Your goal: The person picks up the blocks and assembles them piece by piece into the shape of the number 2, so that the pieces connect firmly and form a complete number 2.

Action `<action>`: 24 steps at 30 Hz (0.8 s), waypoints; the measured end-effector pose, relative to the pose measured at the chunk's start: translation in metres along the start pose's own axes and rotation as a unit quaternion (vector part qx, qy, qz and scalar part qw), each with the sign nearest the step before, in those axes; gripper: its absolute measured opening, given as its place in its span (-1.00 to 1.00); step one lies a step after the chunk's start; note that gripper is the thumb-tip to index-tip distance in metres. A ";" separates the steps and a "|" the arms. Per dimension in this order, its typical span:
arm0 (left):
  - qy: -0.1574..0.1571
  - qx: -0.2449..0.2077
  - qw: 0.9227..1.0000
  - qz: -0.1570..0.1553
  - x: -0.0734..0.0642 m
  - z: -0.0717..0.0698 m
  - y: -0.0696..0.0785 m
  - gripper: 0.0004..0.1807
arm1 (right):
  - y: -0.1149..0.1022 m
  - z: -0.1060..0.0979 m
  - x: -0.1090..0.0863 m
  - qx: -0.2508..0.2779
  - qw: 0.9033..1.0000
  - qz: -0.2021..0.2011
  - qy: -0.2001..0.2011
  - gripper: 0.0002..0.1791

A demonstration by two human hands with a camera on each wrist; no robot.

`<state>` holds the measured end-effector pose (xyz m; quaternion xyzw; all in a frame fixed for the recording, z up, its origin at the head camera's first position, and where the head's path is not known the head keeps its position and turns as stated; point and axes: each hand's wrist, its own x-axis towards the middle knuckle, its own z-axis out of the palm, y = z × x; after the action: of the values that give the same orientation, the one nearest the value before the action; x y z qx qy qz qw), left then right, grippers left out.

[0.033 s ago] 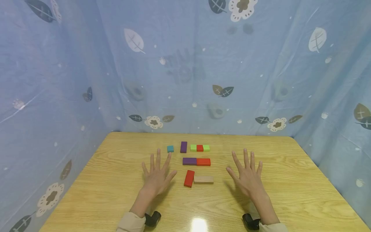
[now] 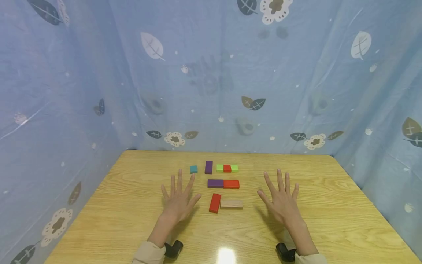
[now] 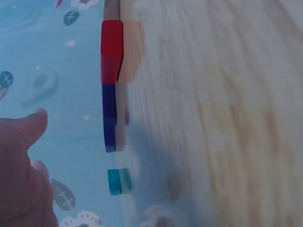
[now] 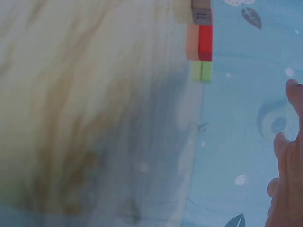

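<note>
My left hand (image 2: 178,204) hovers over the table with fingers spread, left of the blocks, holding nothing. On the other side my right hand (image 2: 282,204) is spread likewise, nothing in it. Between them a tilted red block (image 2: 215,203) lies with a corner at the end of a plain wooden block (image 2: 231,204). Behind these, a purple block (image 2: 215,183) and a red block (image 2: 231,184) lie end to end. Farthest back are a small teal block (image 2: 193,169), an upright-pointing purple block (image 2: 208,167) and a row of a green block (image 2: 219,168), a small red block (image 2: 227,168) and another green block (image 2: 234,168).
The wooden table (image 2: 329,205) has a light glare near its front edge. A blue patterned curtain (image 2: 204,73) encloses the back and both sides. Black wrist devices, a left one (image 2: 174,249) and a right one (image 2: 285,252), sit at the sleeves.
</note>
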<state>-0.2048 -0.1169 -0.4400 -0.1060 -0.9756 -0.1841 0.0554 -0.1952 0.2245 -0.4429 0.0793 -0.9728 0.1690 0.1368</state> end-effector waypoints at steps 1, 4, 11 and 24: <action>0.001 0.000 1.000 0.001 0.000 0.000 0.000 -0.25 | 0.000 0.000 0.000 -0.002 1.000 0.000 0.002 -0.22; 0.000 0.003 1.000 0.002 0.000 0.001 -0.001 -0.25 | 0.002 0.000 -0.001 -0.008 1.000 0.000 0.008 -0.21; 0.001 0.008 1.000 0.001 -0.001 0.002 -0.001 -0.25 | 0.001 -0.001 -0.001 -0.022 1.000 0.003 0.008 -0.21; -0.001 0.014 1.000 0.009 -0.003 -0.009 0.001 -0.23 | 0.000 -0.012 0.002 -0.045 0.998 -0.019 0.031 -0.20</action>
<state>-0.2014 -0.1203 -0.4315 -0.1140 -0.9771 -0.1701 0.0574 -0.1939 0.2290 -0.4319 0.0859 -0.9731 0.1247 0.1736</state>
